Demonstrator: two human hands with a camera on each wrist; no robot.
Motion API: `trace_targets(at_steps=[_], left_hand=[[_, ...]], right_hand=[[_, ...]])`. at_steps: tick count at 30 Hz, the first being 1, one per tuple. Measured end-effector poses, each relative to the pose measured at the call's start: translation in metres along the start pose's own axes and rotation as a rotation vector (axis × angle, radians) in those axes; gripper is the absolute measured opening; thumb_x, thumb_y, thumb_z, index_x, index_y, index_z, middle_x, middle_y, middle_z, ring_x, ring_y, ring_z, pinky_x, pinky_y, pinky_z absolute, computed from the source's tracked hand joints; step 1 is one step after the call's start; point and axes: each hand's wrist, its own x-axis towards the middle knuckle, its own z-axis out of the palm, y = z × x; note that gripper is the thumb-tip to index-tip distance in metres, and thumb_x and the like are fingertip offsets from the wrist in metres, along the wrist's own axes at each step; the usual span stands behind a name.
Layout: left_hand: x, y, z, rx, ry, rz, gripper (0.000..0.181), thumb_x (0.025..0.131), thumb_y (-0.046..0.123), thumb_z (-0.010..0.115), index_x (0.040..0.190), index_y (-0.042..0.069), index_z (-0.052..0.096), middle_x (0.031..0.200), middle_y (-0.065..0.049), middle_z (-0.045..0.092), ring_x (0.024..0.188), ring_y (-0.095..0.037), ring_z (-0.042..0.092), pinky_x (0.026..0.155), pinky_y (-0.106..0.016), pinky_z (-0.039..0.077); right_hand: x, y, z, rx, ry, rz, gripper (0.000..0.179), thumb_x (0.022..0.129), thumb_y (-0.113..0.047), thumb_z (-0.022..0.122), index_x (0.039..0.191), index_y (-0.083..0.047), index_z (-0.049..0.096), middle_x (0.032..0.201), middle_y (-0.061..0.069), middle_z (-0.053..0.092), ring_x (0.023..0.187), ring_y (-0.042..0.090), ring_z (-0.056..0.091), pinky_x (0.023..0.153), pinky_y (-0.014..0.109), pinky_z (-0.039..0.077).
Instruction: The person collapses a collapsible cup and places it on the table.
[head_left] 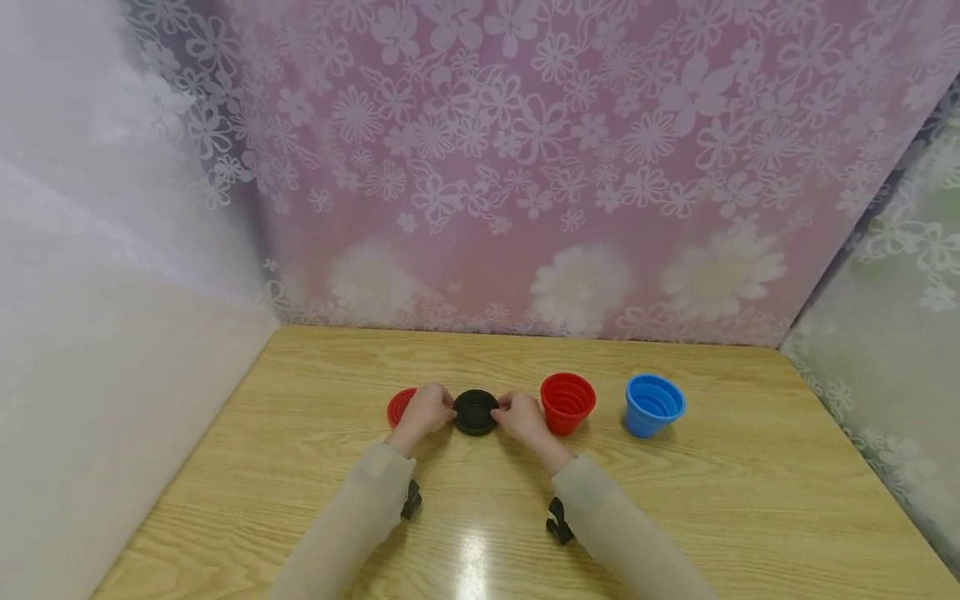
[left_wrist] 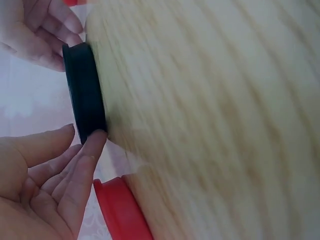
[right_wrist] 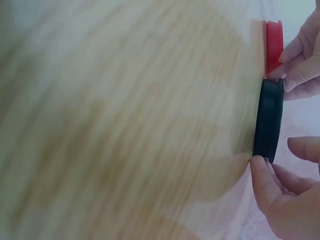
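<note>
A black collapsible cup [head_left: 476, 412], folded flat into a disc, lies on the table between both hands. My left hand [head_left: 430, 408] is at its left edge; in the left wrist view its fingertips [left_wrist: 99, 137] touch the cup's side, while the thumb stands just off the rim. At the opposite edge is my right hand [head_left: 522, 418]. Its fingertips [right_wrist: 258, 162] meet the cup's side in the right wrist view, with the thumb held apart. A flat-folded red collapsible cup [head_left: 401, 404] lies beside the left hand, partly hidden by it.
An expanded red cup [head_left: 567, 400] stands upright just right of my right hand. Farther right stands an expanded blue cup [head_left: 651, 407]. The wooden table [head_left: 315, 400] ends at a flowered curtain [head_left: 525, 167] behind, with light curtains along both sides.
</note>
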Motion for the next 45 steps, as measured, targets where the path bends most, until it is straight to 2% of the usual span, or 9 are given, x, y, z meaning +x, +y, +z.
trace_targets(at_steps=[4, 9, 13, 17, 22, 28, 37, 41, 45], left_hand=[[-0.003, -0.001, -0.003, -0.051, -0.019, 0.017, 0.019, 0.078, 0.009, 0.066, 0.091, -0.005, 0.065, 0.089, -0.013, 0.063, 0.084, -0.023, 0.057, 0.072, -0.034, 0.048], [-0.009, -0.001, -0.008, -0.124, -0.034, -0.005, 0.026, 0.083, 0.019, 0.063, 0.096, -0.003, 0.064, 0.094, -0.012, 0.062, 0.089, -0.025, 0.057, 0.074, -0.036, 0.048], [-0.017, 0.007, -0.011, -0.179, 0.006, 0.036, 0.027, 0.084, 0.02, 0.061, 0.1, -0.002, 0.064, 0.098, -0.012, 0.062, 0.093, -0.025, 0.057, 0.077, -0.037, 0.047], [-0.023, 0.014, -0.009, -0.253, 0.063, 0.112, 0.026, 0.084, 0.015, 0.061, 0.101, -0.004, 0.063, 0.096, -0.012, 0.063, 0.089, -0.025, 0.058, 0.076, -0.035, 0.048], [-0.028, 0.023, -0.004, -0.309, 0.135, 0.183, 0.021, 0.082, 0.011, 0.062, 0.096, -0.005, 0.064, 0.09, -0.013, 0.064, 0.08, -0.024, 0.061, 0.068, -0.032, 0.05], [-0.028, 0.034, 0.008, -0.369, 0.15, 0.181, 0.017, 0.083, 0.012, 0.062, 0.093, -0.002, 0.065, 0.087, -0.01, 0.064, 0.075, -0.019, 0.06, 0.064, -0.028, 0.049], [-0.025, 0.059, 0.024, -0.445, 0.097, 0.197, 0.019, 0.084, 0.012, 0.06, 0.097, -0.002, 0.064, 0.087, -0.008, 0.064, 0.077, -0.017, 0.06, 0.062, -0.025, 0.049], [-0.022, 0.07, 0.03, -0.486, 0.055, 0.199, 0.021, 0.084, 0.011, 0.06, 0.099, -0.003, 0.063, 0.09, -0.008, 0.064, 0.079, -0.018, 0.06, 0.061, -0.023, 0.049], [-0.018, 0.076, 0.037, -0.484, 0.043, 0.222, 0.022, 0.083, 0.01, 0.062, 0.1, -0.003, 0.062, 0.093, -0.009, 0.063, 0.082, -0.018, 0.06, 0.064, -0.021, 0.048]], right_hand=[[-0.005, -0.001, -0.002, 0.041, -0.013, -0.042, 0.034, 0.082, -0.014, 0.062, 0.109, 0.007, 0.057, 0.096, 0.013, 0.061, 0.091, 0.025, 0.056, 0.079, 0.037, 0.045], [-0.018, -0.002, -0.008, 0.111, -0.003, -0.132, 0.036, 0.082, -0.012, 0.06, 0.111, 0.008, 0.053, 0.098, 0.018, 0.059, 0.09, 0.028, 0.057, 0.077, 0.038, 0.047], [-0.031, -0.005, -0.015, 0.152, 0.013, -0.186, 0.034, 0.082, -0.012, 0.061, 0.111, 0.006, 0.055, 0.101, 0.019, 0.058, 0.091, 0.029, 0.057, 0.076, 0.038, 0.048], [-0.046, -0.013, -0.028, 0.197, 0.044, -0.204, 0.032, 0.082, -0.011, 0.062, 0.11, 0.004, 0.056, 0.105, 0.018, 0.058, 0.092, 0.028, 0.056, 0.076, 0.037, 0.048], [-0.06, -0.018, -0.044, 0.256, 0.092, -0.202, 0.027, 0.081, -0.007, 0.063, 0.107, 0.002, 0.058, 0.104, 0.013, 0.059, 0.09, 0.025, 0.057, 0.075, 0.035, 0.049], [-0.068, -0.012, -0.057, 0.258, 0.141, -0.199, 0.026, 0.08, -0.006, 0.063, 0.105, 0.003, 0.059, 0.1, 0.012, 0.06, 0.088, 0.025, 0.058, 0.077, 0.036, 0.048], [-0.074, -0.001, -0.077, 0.276, 0.175, -0.177, 0.028, 0.082, -0.007, 0.062, 0.107, 0.006, 0.056, 0.103, 0.018, 0.059, 0.095, 0.029, 0.054, 0.083, 0.04, 0.044], [-0.078, 0.005, -0.089, 0.265, 0.19, -0.143, 0.03, 0.083, -0.009, 0.061, 0.109, 0.006, 0.055, 0.105, 0.019, 0.057, 0.097, 0.03, 0.052, 0.085, 0.043, 0.042], [-0.081, 0.013, -0.1, 0.266, 0.209, -0.104, 0.032, 0.085, -0.011, 0.059, 0.112, 0.005, 0.054, 0.109, 0.02, 0.055, 0.099, 0.03, 0.052, 0.085, 0.043, 0.043]])
